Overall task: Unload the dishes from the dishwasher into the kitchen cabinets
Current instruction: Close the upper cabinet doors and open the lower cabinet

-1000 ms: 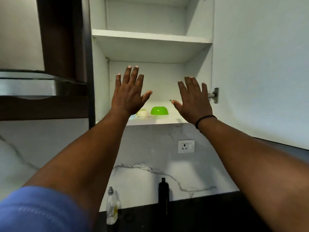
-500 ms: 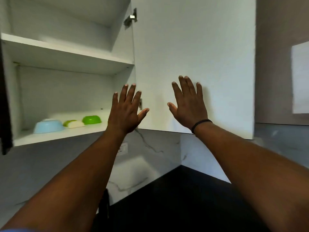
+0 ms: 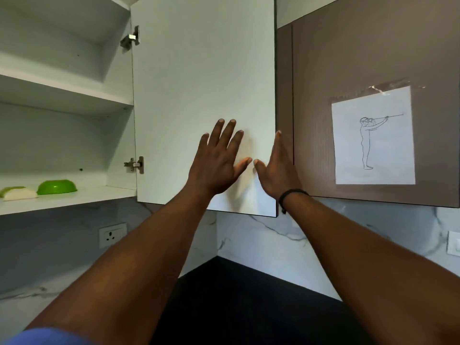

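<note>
Overhead, both empty hands [image 3: 216, 165] spread before the white cabinet door [image 3: 199, 78].

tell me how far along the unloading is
Done: a green bowl and another dish sit on the bottom shelf of the open cabinet. In hand: nothing; the left hand and right hand are empty, spread at the door. Left: unclear, the dishwasher is out of view.
</note>
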